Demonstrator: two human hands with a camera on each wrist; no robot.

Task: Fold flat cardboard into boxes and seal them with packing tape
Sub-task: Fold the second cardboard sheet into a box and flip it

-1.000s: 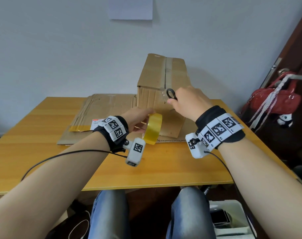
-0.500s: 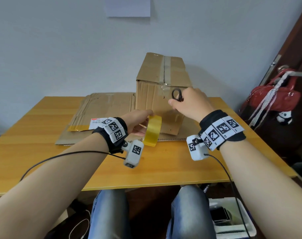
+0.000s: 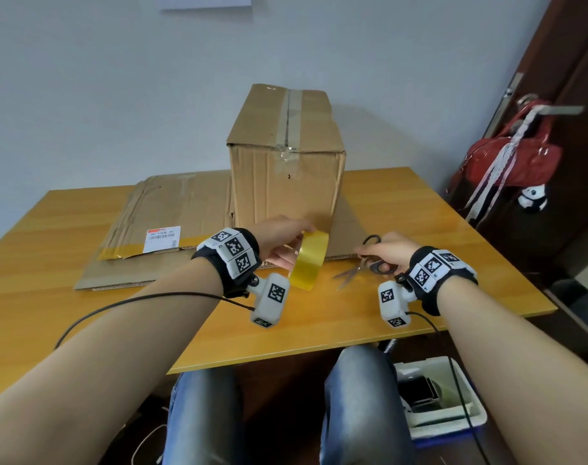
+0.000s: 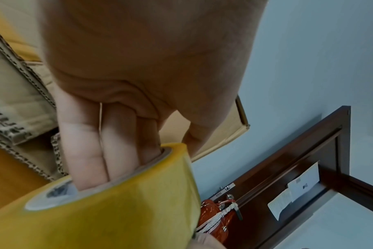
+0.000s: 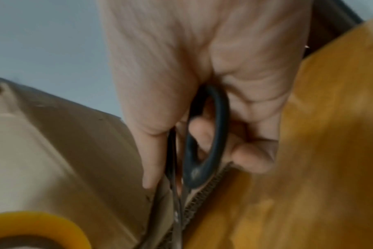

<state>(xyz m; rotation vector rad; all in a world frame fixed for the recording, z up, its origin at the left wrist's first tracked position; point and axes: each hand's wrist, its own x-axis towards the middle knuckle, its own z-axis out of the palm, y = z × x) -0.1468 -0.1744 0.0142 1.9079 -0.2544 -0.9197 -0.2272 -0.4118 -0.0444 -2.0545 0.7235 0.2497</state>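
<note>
Three fingers (image 4: 100, 151) vanish inside the tape roll's (image 3: 308, 260) core.

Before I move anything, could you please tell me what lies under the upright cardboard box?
The upright cardboard box stands on flattened cardboard spread over the table. Anything directly beneath the box's base is covered, so it cannot be seen.
</note>
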